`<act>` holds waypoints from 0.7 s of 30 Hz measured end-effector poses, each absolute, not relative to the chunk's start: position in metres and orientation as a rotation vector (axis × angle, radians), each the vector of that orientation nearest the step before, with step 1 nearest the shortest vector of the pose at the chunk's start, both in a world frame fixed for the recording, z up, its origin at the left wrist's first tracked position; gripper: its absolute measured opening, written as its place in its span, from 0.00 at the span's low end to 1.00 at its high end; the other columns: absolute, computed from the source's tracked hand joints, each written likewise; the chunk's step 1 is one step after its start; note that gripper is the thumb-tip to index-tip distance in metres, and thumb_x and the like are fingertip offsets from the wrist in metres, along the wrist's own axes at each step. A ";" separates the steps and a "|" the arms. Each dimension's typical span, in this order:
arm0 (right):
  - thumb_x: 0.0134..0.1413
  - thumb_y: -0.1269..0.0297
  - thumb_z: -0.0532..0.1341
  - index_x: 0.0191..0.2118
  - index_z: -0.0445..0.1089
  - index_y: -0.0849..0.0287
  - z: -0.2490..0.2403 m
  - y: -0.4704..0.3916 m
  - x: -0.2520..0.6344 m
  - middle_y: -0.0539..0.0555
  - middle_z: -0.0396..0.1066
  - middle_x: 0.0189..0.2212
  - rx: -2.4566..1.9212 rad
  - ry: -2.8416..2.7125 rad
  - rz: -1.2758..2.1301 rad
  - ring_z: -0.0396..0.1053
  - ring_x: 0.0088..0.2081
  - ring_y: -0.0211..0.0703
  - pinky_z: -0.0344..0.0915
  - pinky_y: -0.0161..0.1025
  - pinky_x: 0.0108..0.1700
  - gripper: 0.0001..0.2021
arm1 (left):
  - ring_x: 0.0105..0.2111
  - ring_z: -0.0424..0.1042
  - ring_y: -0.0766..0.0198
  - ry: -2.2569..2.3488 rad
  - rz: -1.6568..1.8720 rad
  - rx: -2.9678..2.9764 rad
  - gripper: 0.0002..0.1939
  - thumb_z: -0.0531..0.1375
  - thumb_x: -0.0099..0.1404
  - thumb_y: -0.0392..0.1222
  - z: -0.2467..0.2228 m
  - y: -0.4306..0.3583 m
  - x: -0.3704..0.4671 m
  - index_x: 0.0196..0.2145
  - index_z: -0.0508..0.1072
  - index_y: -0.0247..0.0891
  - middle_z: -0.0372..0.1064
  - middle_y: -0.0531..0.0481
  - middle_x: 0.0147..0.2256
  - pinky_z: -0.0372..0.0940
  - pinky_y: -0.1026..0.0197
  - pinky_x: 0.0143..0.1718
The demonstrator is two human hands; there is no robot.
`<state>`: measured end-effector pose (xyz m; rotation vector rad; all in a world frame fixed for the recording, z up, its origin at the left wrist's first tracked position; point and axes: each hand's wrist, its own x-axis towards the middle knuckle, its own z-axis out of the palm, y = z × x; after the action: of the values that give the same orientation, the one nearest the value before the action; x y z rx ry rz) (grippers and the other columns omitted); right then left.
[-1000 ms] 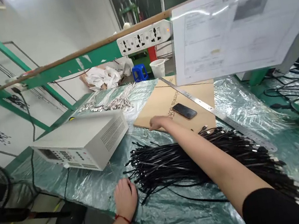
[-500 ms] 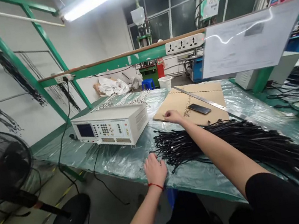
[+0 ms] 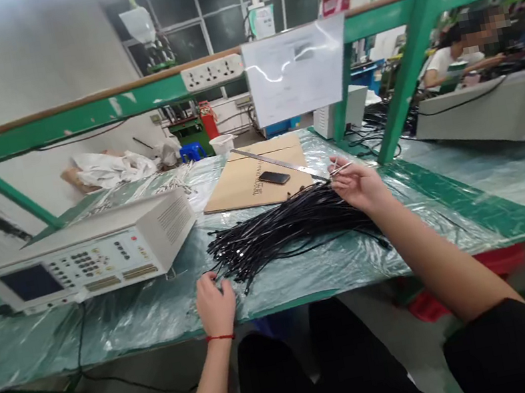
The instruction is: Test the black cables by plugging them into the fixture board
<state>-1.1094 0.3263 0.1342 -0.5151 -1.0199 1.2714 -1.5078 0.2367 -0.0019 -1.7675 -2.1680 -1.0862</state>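
A bundle of black cables [image 3: 269, 232] lies across the plastic-covered table. Beside its left end is my left hand [image 3: 215, 305], resting on the table with fingers loosely bent and thumb apart; a stray cable end lies by the fingertips. My right hand [image 3: 357, 185] is raised over the bundle's far right side, its fingers closed on a thin, pale, shiny thing [image 3: 339, 168] whose kind I cannot make out. The right forearm is in front of the table there. Behind the bundle a steel ruler [image 3: 282, 164] and a black phone [image 3: 274, 177] lie on a cardboard sheet [image 3: 230, 185].
A white tester [image 3: 99, 252] with a screen stands at the left. White cables [image 3: 173, 184] lie behind it. A green rail [image 3: 75, 114] with a power strip [image 3: 213, 72] and a hanging sheet [image 3: 299, 75] crosses above. Beyond a green post [image 3: 400, 57], a person [image 3: 455, 61] sits at the right.
The view has turned right. My right hand has moved from the cardboard's left edge to the right side of the cable bundle and now shows a pale thing. My left hand stays by the bundle's left end.
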 end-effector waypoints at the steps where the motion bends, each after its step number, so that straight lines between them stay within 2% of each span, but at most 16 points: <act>1: 0.38 0.73 0.62 0.39 0.71 0.55 0.132 0.316 -1.091 0.48 0.65 0.31 -0.535 -1.007 1.248 0.45 0.18 0.28 0.57 0.29 0.20 0.17 | 0.45 0.70 0.50 -2.134 -1.106 -1.772 0.10 0.53 0.66 0.37 -0.003 0.237 -1.509 0.45 0.66 0.37 0.67 0.41 0.41 0.64 0.52 0.46; 6: 0.39 0.77 0.63 0.34 0.70 0.57 0.124 0.307 -1.013 0.50 0.69 0.33 -0.635 -0.964 1.160 0.55 0.21 0.28 0.61 0.28 0.23 0.12 | 0.45 0.69 0.49 -1.905 -1.150 -1.818 0.10 0.52 0.67 0.38 -0.003 0.232 -1.509 0.44 0.69 0.37 0.66 0.41 0.41 0.64 0.51 0.47; 11: 0.40 0.77 0.64 0.33 0.69 0.60 0.125 0.359 -0.961 0.53 0.72 0.36 -0.682 -0.866 1.115 0.67 0.29 0.33 0.70 0.29 0.31 0.10 | 0.48 0.69 0.48 -1.661 -0.939 -2.016 0.11 0.57 0.68 0.41 0.019 0.228 -1.453 0.45 0.74 0.38 0.66 0.37 0.46 0.62 0.47 0.51; 12: 0.41 0.76 0.64 0.32 0.68 0.60 0.124 0.372 -0.956 0.54 0.73 0.36 -0.697 -0.859 1.098 0.67 0.29 0.33 0.70 0.30 0.31 0.09 | 0.53 0.66 0.46 -1.617 -0.842 -2.109 0.14 0.58 0.67 0.43 0.026 0.231 -1.434 0.49 0.74 0.40 0.65 0.37 0.51 0.59 0.45 0.55; 14: 0.44 0.73 0.65 0.31 0.67 0.59 0.120 0.396 -0.952 0.53 0.73 0.33 -0.750 -0.824 1.075 0.66 0.27 0.33 0.69 0.29 0.30 0.07 | 0.63 0.56 0.41 -1.533 -0.630 -2.258 0.28 0.63 0.64 0.50 0.040 0.243 -1.397 0.60 0.68 0.45 0.58 0.37 0.63 0.51 0.41 0.62; 17: 0.46 0.71 0.66 0.30 0.66 0.59 0.105 0.418 -0.952 0.52 0.72 0.29 -0.841 -0.714 1.132 0.65 0.24 0.32 0.68 0.29 0.27 0.07 | 0.69 0.39 0.34 -1.453 -0.375 -2.388 0.51 0.72 0.52 0.57 0.055 0.276 -1.362 0.68 0.57 0.51 0.45 0.42 0.71 0.42 0.36 0.66; 19: 0.46 0.71 0.66 0.30 0.66 0.60 0.089 0.424 -0.949 0.52 0.72 0.27 -0.872 -0.671 1.188 0.65 0.24 0.33 0.68 0.29 0.26 0.06 | 0.70 0.37 0.32 -1.447 -0.276 -2.418 0.59 0.74 0.47 0.60 0.062 0.304 -1.358 0.70 0.52 0.51 0.41 0.43 0.72 0.40 0.36 0.67; 21: 0.45 0.72 0.65 0.29 0.66 0.60 0.074 0.429 -0.943 0.53 0.72 0.25 -0.894 -0.648 1.217 0.63 0.22 0.33 0.66 0.28 0.24 0.06 | 0.70 0.37 0.31 -1.483 -0.190 -2.426 0.61 0.72 0.47 0.63 0.069 0.330 -1.364 0.71 0.49 0.50 0.40 0.43 0.72 0.39 0.37 0.67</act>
<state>-0.9426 0.4287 0.0737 -0.8937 -0.6481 1.2172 -1.3644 0.3296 0.0694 -2.4257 -1.4827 -0.1895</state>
